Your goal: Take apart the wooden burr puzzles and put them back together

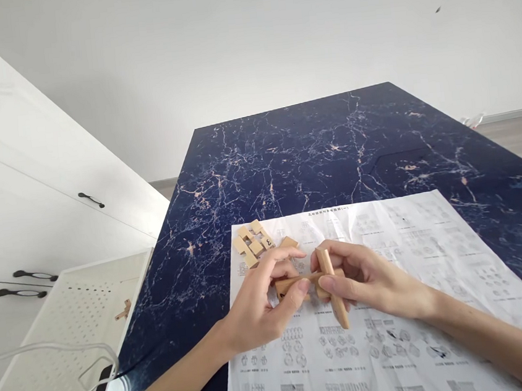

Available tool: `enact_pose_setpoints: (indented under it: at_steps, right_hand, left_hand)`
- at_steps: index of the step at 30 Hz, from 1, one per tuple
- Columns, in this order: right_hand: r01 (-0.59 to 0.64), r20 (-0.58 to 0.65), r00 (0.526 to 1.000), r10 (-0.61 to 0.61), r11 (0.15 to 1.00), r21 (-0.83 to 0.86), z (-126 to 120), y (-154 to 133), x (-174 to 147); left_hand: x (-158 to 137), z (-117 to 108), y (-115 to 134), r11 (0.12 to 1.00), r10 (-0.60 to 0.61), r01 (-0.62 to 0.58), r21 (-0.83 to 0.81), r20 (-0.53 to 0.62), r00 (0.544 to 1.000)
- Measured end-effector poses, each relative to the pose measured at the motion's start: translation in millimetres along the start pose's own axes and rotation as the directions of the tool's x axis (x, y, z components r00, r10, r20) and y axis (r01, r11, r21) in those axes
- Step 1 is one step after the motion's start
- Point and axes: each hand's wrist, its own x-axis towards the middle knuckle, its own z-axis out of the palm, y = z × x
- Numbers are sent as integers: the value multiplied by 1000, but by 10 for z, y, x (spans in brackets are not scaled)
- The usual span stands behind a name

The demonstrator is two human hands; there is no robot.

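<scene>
Above a printed instruction sheet (pixel 304 340), both hands grip light wooden puzzle pieces joined in a cross. My left hand (pixel 270 306) pinches the left end of the lying notched wooden piece (pixel 285 287), which bears a dark mark. Between thumb and fingers, my right hand (pixel 367 277) holds the crossing wooden stick (pixel 340 311) where it meets the lying piece. Just beyond my left fingers, several loose notched wooden blocks (pixel 252 243) lie together on the sheet's upper left corner, one marked with a 3. Fingers hide part of the joint.
The sheet lies on a dark blue marble-patterned table (pixel 285 162). To the left stand a white cabinet (pixel 45 181) and a perforated light surface (pixel 47 342) with a small wooden assembly (pixel 124 309) and a white cable (pixel 71 346). A pale wall rises behind the table.
</scene>
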Motion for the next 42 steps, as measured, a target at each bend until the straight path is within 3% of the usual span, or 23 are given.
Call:
enact_pose_setpoints:
  at_steps: [22, 28, 39, 42]
  right_hand:
    - [83, -87, 993, -83, 997, -1, -1, 124, -19]
    - [133, -167, 976, -141, 989, -60, -18, 127, -41]
    - [125, -180, 976, -119, 992, 21, 63, 93, -26]
    - [81, -245, 967, -68, 996, 42, 9, 101, -53]
  left_hand:
    - [33, -19, 67, 997, 5, -3, -75, 20, 1000]
    - [33, -41, 40, 995, -9, 8, -102, -8, 1000]
    - [45, -42, 76, 982, -49, 51, -184, 17, 999]
    - [48, -97, 44, 983, -55, 54, -175, 3, 998]
